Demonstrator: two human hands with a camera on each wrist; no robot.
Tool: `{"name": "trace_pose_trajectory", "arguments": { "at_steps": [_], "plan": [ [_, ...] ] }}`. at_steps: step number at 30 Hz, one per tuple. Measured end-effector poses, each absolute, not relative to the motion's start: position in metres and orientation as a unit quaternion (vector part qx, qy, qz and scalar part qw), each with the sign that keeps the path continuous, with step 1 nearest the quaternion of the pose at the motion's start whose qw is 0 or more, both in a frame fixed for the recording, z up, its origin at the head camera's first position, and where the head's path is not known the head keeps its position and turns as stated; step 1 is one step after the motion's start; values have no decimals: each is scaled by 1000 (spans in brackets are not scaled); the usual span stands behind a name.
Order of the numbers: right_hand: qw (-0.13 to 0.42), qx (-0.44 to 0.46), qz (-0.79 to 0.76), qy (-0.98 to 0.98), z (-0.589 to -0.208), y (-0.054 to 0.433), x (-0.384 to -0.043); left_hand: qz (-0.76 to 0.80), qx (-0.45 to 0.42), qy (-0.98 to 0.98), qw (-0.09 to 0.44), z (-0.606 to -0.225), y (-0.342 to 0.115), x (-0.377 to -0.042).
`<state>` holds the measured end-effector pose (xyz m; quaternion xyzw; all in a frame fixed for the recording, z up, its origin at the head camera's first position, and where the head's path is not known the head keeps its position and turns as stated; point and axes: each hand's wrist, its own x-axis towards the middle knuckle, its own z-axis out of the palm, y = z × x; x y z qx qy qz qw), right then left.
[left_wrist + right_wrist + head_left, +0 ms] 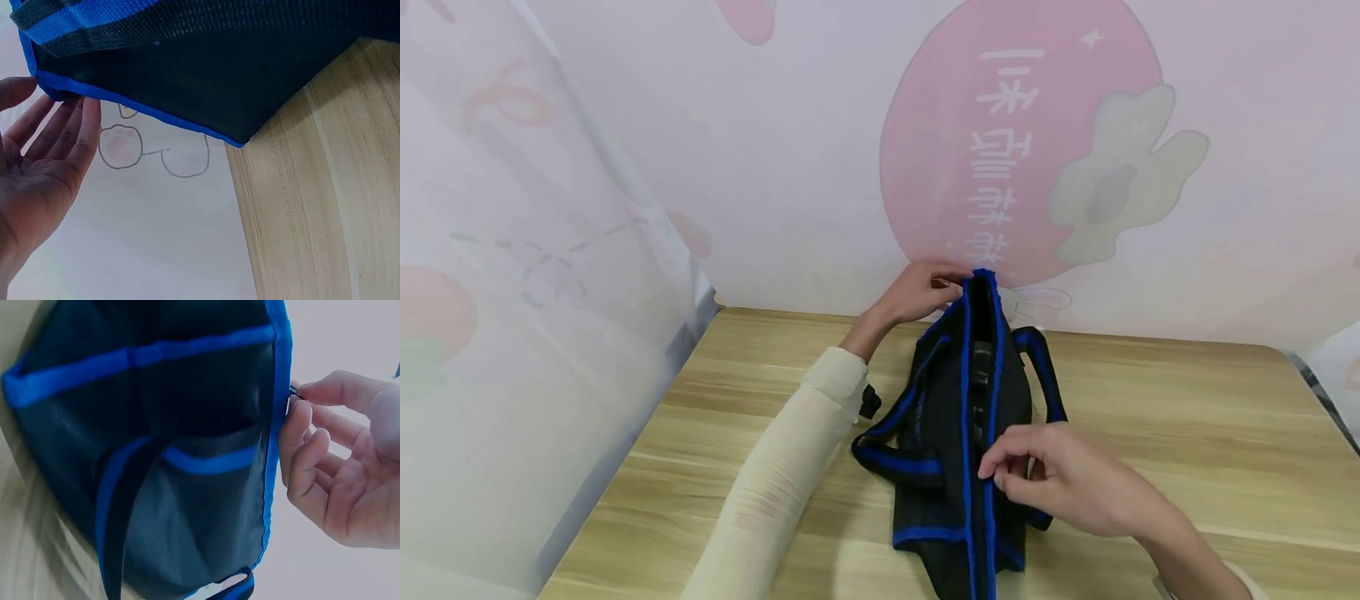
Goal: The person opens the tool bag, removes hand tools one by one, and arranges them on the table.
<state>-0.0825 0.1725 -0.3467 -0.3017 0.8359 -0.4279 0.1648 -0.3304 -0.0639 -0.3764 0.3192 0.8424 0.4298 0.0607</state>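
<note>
A black fabric tool bag (932,400) with blue trim stands on the table, its long top opening (981,333) parted at the far part. Dark objects (980,367) show inside. At the far end, my left hand (919,292) holds the bag's top corner. In the left wrist view, the thumb is on one side of that corner and the fingers (84,134) reach behind it. Over the nearer half of the opening, my right hand (1067,479) pinches a small dark zipper pull (296,392) between thumb and forefinger, beside the blue edge.
Black and blue carrying straps (895,458) hang out on both sides of the bag. A small black buckle-like piece (870,402) lies near the left sleeve. Behind the wooden table (1172,433) hangs a printed pale curtain (805,167), close to the bag's far end.
</note>
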Motion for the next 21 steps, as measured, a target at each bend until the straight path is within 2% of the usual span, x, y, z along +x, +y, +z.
{"name": "trace_pose_trajectory", "arguments": {
  "at_steps": [15,21],
  "plan": [
    [162,-333,-461,806,-365,169,-54,428,319,843,60,-378,-68,-332],
    [190,-325,-466,801,-367,168,-50,425,323,844,59,-379,-69,-332]
  ]
}}
